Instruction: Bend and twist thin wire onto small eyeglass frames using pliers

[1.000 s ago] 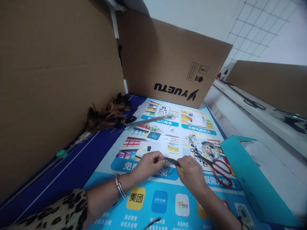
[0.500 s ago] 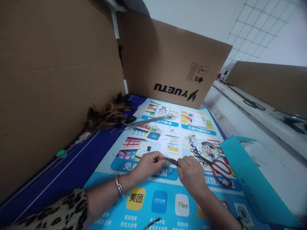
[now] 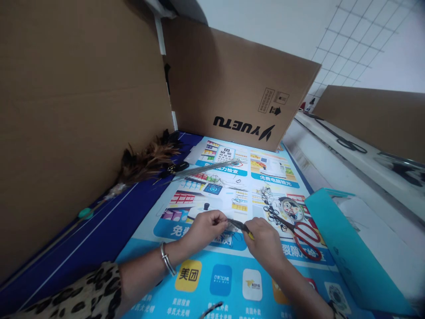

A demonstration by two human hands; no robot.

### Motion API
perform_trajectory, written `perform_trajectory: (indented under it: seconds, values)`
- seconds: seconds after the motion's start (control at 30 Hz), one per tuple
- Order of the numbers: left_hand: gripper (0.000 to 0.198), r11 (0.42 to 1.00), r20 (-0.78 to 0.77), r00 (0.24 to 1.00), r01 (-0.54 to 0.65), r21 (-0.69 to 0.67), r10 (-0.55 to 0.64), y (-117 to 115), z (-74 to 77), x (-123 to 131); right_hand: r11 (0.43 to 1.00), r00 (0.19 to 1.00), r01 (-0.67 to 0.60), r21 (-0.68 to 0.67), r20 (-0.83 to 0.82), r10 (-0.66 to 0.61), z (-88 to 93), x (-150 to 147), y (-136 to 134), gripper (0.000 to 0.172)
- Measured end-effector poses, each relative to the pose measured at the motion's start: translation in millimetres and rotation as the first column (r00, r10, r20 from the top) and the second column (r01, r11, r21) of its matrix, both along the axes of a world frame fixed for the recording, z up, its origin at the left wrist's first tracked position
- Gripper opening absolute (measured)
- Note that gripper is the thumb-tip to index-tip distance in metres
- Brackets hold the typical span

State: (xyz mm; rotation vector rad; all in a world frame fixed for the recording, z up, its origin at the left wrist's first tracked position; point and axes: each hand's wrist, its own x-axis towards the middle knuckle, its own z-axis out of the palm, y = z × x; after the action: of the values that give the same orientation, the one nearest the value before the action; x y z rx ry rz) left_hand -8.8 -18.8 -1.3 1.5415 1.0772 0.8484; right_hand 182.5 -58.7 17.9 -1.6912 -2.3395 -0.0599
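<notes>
Low over a printed blue poster that covers the table, my two hands meet. My left hand, with a silver bangle on the wrist, pinches something small at its fingertips; I cannot make out what. My right hand is closed round small pliers with yellow handles, and their dark jaws point left at the left hand's fingertips. Just right of my right hand lie red-handled scissors and a scatter of small black rings.
A feather duster lies along the left cardboard wall. A bundle of thin metal wires rests farther back. A YUETU cardboard sheet stands behind. A teal box sits at the right. Black scissors lie on the white bench beyond.
Almost nothing; both hands stay together at the same spot, my right hand shifting slightly with the pliers.
</notes>
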Motion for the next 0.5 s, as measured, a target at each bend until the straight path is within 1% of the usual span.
perform_trajectory:
  seconds: [0.1,0.2,0.37,0.5]
  values:
    - [0.013,1.0,-0.001,1.0,0.005,0.002,-0.005,0.0,-0.5,0.3,1.0,0.998,0.001,-0.026,-0.069,-0.003,0.7,0.9,1.4,0.007]
    - [0.013,1.0,-0.01,1.0,0.008,0.013,-0.008,-0.1,-0.8,0.6,0.999,0.995,0.003,-0.033,-0.096,-0.006,1.5,1.0,1.9,0.007]
    - [0.013,0.998,-0.033,0.999,-0.006,0.07,0.008,1.0,-2.5,1.1,0.999,0.997,0.027,-0.039,-0.064,-0.03,0.7,0.1,1.8,0.007]
    - [0.013,0.998,-0.034,0.999,-0.014,0.058,0.016,1.9,-5.1,1.7,1.0,0.999,0.029,-0.008,-0.014,-0.029,-0.9,0.6,1.7,0.007]
